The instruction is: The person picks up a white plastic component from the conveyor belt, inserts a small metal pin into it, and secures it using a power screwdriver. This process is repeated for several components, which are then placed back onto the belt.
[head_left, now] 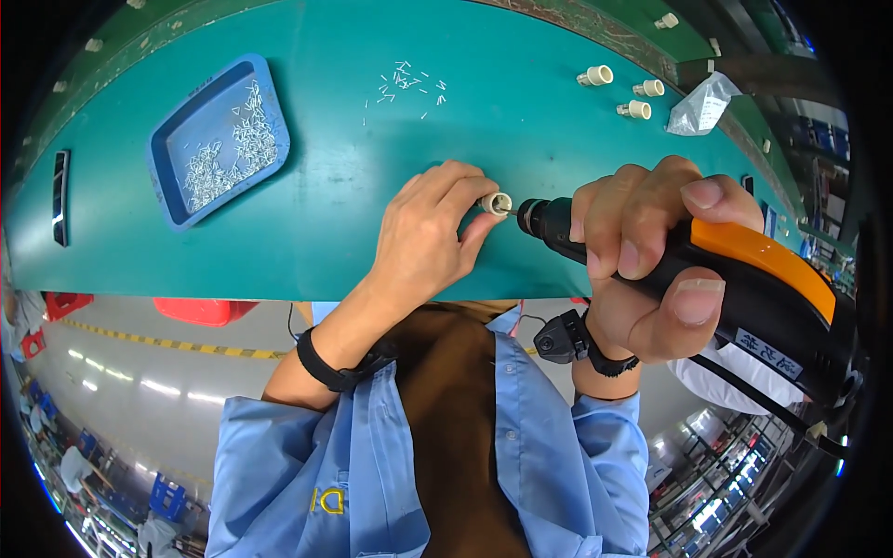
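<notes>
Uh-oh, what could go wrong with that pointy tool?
The bit of the electric screwdriver might slip off the cream fitting and poke the fingers of the left hand, pinching it close by. The fitting could also twist loose, since only those fingers seem to hold it. And the tiny pin-like metal pieces lying loose on the green table could get knocked away.

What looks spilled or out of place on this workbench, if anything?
Small, silvery pieces lie scattered on the green tabletop, beyond the cream cylindrical fitting in the left hand. That looks odd because similar pieces sit in the blue rectangular tray; whether they were spilled is unclear.
</notes>
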Motion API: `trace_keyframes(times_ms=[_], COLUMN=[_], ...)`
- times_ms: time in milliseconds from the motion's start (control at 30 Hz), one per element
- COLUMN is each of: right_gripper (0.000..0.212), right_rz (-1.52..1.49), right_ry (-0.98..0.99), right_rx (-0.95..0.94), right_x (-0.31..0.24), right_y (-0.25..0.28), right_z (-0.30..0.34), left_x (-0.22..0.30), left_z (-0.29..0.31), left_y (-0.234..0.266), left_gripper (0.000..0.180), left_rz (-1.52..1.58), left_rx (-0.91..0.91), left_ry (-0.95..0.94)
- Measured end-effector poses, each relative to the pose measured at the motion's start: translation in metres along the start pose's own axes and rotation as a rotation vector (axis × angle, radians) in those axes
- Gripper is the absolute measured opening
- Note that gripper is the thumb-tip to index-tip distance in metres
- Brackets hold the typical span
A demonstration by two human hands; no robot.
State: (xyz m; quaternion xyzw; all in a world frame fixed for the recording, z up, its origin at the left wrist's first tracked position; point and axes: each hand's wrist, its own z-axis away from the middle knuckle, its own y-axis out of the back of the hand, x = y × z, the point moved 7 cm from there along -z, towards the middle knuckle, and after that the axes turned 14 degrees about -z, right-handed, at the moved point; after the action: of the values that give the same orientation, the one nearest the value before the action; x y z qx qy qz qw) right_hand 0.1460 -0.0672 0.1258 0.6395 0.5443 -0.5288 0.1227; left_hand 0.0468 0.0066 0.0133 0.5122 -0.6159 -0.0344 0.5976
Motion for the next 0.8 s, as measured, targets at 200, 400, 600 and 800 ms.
trace_keyframes(times_ms=[200, 400, 600, 800], right_gripper=[0.042, 0.033, 0.031, 0.033], right_rz=[-0.001, 0.055, 0.106, -0.015], right_ry=[-0.01, 0.006, 0.062, 0.11], right_rx=[-0.092, -0.104, -0.042, -0.085], right_x=[0.002, 0.007, 0.005, -0.009], right_y=[-0.004, -0.011, -0.018, -0.013], right_z=[-0.005, -0.007, -0.006, -0.007], left_x=[0.0, -0.002, 0.003, 0.005], left_z=[0.001, 0.0, -0.004, -0.001], left_y=[-0.001, 0.001, 0.004, 0.005], left_gripper=[0.023, 0.023, 0.024, 0.023], left_rz=[0.008, 0.009, 0.016, -0.04], left_rx=[0.003, -0.004, 0.009, 0.029], left_ry=[0.0, 0.01, -0.018, -0.036])
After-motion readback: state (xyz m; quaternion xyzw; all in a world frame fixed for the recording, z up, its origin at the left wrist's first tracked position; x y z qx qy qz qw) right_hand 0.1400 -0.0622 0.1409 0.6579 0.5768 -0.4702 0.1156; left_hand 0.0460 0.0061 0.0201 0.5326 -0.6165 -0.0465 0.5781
